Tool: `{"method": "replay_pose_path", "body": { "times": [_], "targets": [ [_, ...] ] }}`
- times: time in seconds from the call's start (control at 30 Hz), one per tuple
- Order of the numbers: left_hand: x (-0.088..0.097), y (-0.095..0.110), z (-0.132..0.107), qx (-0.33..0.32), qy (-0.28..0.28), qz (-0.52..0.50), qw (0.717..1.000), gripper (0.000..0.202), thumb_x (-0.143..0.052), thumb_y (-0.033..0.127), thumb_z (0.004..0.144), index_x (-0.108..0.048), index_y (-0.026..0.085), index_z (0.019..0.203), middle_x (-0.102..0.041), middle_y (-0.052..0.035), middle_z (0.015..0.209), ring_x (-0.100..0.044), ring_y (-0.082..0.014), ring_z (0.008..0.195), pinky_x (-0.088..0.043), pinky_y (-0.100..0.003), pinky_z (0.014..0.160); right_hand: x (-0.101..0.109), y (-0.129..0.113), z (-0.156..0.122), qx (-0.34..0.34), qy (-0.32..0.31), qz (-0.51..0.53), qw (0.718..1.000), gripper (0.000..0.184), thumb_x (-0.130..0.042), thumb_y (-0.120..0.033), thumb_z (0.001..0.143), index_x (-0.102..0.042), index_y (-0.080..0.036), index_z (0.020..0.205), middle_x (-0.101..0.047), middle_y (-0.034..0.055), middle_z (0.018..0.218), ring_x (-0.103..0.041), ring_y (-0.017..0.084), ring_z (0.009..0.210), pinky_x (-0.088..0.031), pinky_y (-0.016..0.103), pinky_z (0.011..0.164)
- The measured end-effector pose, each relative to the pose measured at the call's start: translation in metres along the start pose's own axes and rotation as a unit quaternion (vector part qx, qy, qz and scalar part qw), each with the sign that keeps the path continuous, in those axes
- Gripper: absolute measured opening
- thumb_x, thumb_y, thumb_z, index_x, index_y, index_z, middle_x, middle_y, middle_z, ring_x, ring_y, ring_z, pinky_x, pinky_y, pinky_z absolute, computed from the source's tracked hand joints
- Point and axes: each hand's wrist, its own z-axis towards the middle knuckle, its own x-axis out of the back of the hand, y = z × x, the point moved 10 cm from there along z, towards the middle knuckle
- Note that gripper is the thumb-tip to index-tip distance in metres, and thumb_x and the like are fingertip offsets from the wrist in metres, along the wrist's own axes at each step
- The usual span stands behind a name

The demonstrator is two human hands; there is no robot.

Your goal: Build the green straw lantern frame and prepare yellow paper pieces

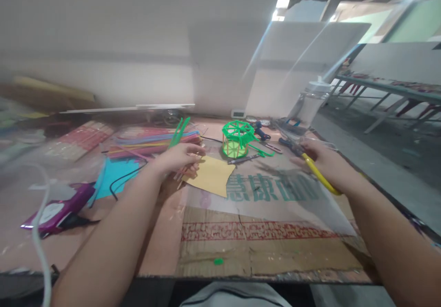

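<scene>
My left hand (177,160) is closed around green straws (179,131) that stick up from it, and it rests on the edge of a yellow paper sheet (212,175). My right hand (322,160) grips a tool with yellow handles (319,175), seemingly pliers or scissors, its dark tip pointing left. Between the hands, a little farther back, stands a small green straw structure (237,138) shaped like a drum. The picture is blurred by motion.
A pile of coloured straws (151,142) lies at the back left, beside a blue sheet (117,171) and a purple device (58,210) with a white cable. Flat cardboard (262,247) covers the tabletop. A clear plastic jar (310,103) stands at the back right.
</scene>
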Motion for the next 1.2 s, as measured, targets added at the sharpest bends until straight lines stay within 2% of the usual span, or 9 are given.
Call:
{"method": "replay_pose_path", "body": {
  "times": [0.1,0.27,0.47,0.6,0.7,0.87,1.0,1.1,1.2],
  "targets": [
    [-0.008,-0.007,0.01,0.001,0.038,-0.002,0.999,0.064,-0.077,0.026,0.079,-0.058,0.023,0.14,-0.064,0.0008,0.066,-0.063,-0.0153,0.058,-0.057,-0.027,0.056,-0.022,0.038,0.004,-0.07,-0.055,-0.063,0.994,0.065,-0.069,-0.063,0.077,-0.067,-0.014,0.12,-0.074,0.0174,0.101,-0.069,0.034,0.087,-0.052,0.041,0.073],
    [-0.005,-0.012,0.014,0.001,0.062,-0.007,0.998,0.071,-0.077,0.021,0.079,-0.052,0.028,0.145,-0.072,-0.0034,0.09,-0.062,-0.0122,0.057,-0.057,-0.026,0.052,-0.051,0.058,0.009,-0.053,-0.107,-0.093,0.989,0.059,-0.07,-0.056,0.076,-0.069,-0.013,0.115,-0.076,0.0155,0.095,-0.07,0.032,0.082,-0.051,0.037,0.067],
    [-0.003,0.013,-0.001,-0.046,0.006,-0.058,0.997,0.051,-0.079,0.023,0.08,-0.063,0.021,0.128,-0.066,-0.0114,0.133,-0.071,-0.0192,0.097,-0.061,-0.028,0.072,-0.072,0.075,0.012,-0.039,-0.151,-0.107,0.982,0.061,-0.066,-0.044,0.08,-0.064,-0.011,0.132,-0.076,0.0172,0.106,-0.071,0.032,0.091,-0.052,0.036,0.073],
    [-0.014,0.035,-0.007,-0.126,-0.024,-0.132,0.983,0.06,-0.086,0.023,0.074,-0.063,0.016,0.129,-0.072,-0.0145,0.123,-0.073,-0.0204,0.103,-0.057,-0.031,0.091,-0.076,0.075,0.014,-0.015,-0.159,-0.111,0.981,0.063,-0.061,-0.038,0.084,-0.059,-0.011,0.141,-0.075,0.0145,0.098,-0.07,0.029,0.083,-0.051,0.034,0.07],
    [-0.023,0.044,-0.01,-0.136,-0.021,-0.149,0.979,0.055,-0.085,0.028,0.077,-0.065,0.014,0.125,-0.077,-0.012,0.104,-0.074,-0.019,0.092,-0.058,-0.032,0.086,-0.074,0.069,0.013,0.018,-0.141,-0.141,0.98,0.061,-0.062,-0.04,0.084,-0.062,-0.013,0.139,-0.072,0.0174,0.104,-0.069,0.031,0.089,-0.052,0.037,0.075],
    [-0.035,0.059,-0.018,-0.167,-0.039,-0.136,0.976,0.042,-0.087,0.043,0.072,-0.072,0.013,0.096,-0.076,-0.0061,0.084,-0.071,-0.0157,0.075,-0.058,-0.029,0.074,-0.049,0.044,0.009,0.035,-0.068,-0.198,0.977,0.043,-0.063,-0.037,0.085,-0.073,-0.014,0.119,-0.069,0.0207,0.111,-0.066,0.036,0.099,-0.05,0.042,0.083],
    [-0.039,0.057,-0.017,-0.162,-0.031,-0.082,0.983,0.037,-0.081,0.049,0.077,-0.069,0.014,0.081,-0.071,-0.0033,0.071,-0.066,-0.014,0.066,-0.054,-0.027,0.066,-0.01,-0.006,0.003,0.016,0.03,-0.062,0.998,0.032,-0.054,-0.041,0.093,-0.075,-0.017,0.1,-0.074,0.0123,0.098,-0.068,0.027,0.086,-0.05,0.037,0.077],
    [-0.051,0.051,-0.014,-0.155,-0.022,-0.015,0.988,0.032,-0.075,0.045,0.082,-0.068,0.015,0.074,-0.067,-0.002,0.065,-0.061,-0.0122,0.059,-0.049,-0.024,0.06,-0.021,-0.064,-0.004,0.069,-0.034,0.095,0.992,0.032,-0.055,-0.046,0.093,-0.073,-0.02,0.086,-0.073,0.0055,0.077,-0.065,0.021,0.071,-0.048,0.033,0.066],
    [-0.075,0.045,-0.012,-0.148,-0.037,0.01,0.988,0.022,-0.071,0.036,0.084,-0.072,0.015,0.077,-0.064,-0.0008,0.062,-0.057,-0.012,0.056,-0.044,-0.024,0.057,-0.046,-0.11,-0.015,0.111,-0.097,0.182,0.972,0.025,-0.061,-0.04,0.092,-0.075,-0.019,0.094,-0.075,0.0049,0.082,-0.065,0.019,0.072,-0.048,0.03,0.065]
  ]
}}
